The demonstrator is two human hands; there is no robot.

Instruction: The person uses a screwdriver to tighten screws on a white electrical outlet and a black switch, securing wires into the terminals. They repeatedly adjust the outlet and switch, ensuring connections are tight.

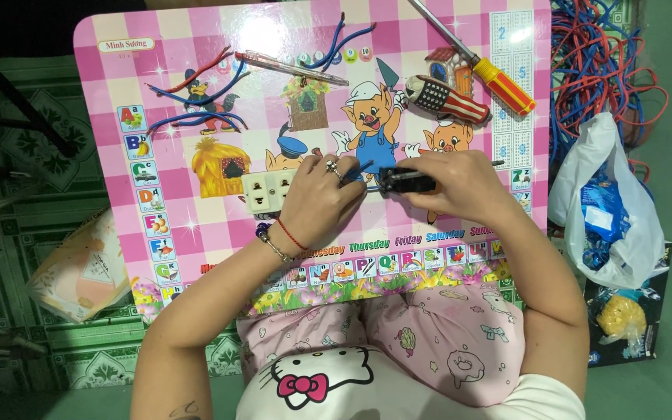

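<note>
- Gripping black pliers [404,182] in right hand [460,187], fingers clenched round handles, above pink tabletop [196,218] centre.
- Pinching blue wire [359,169] with left hand [320,198], beside white socket [267,190].
- Judged step: stripping wire end; next calls for steady squeeze, straight pull.
- Lying beyond: screwdriver [491,74], loose wires [196,97].

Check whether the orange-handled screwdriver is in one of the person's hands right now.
No, the orange-handled screwdriver lies on the pink table, apart from both the left hand and the right hand.
</note>
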